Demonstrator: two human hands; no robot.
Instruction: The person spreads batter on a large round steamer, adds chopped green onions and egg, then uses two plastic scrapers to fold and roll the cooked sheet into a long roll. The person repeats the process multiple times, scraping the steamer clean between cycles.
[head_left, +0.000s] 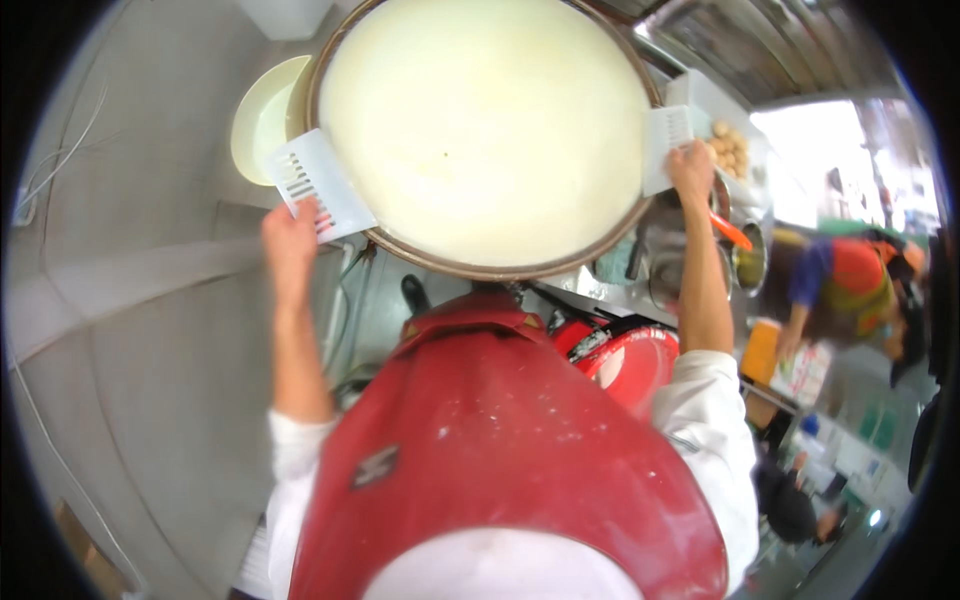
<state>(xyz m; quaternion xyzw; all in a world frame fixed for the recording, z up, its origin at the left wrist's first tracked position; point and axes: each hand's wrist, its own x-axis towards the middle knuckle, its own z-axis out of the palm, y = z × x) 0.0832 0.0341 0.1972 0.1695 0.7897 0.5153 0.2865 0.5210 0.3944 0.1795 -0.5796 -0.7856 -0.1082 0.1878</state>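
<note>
A large round vat (487, 135) full of a smooth, pale cream-coloured mass stands in front of me; whether this is liquid or set cannot be told. My left hand (291, 232) grips a white plastic scraper (337, 191) by its slotted end, and its plain edge lies at the vat's left rim. On the opposite side, my right hand (691, 171) holds a second white slotted scraper (660, 135) at the right rim. Its lower part is partly covered by my fingers. A pale round bowl (259, 112) sits just left of the vat, partly behind the left scraper.
To the right are a white bin of round brown items (729, 150), an orange handle (731, 231) and metal pots (750, 259). A red bucket (637, 367) stands below the vat. Two people (847, 289) are farther right. A grey wall (150, 225) borders my left.
</note>
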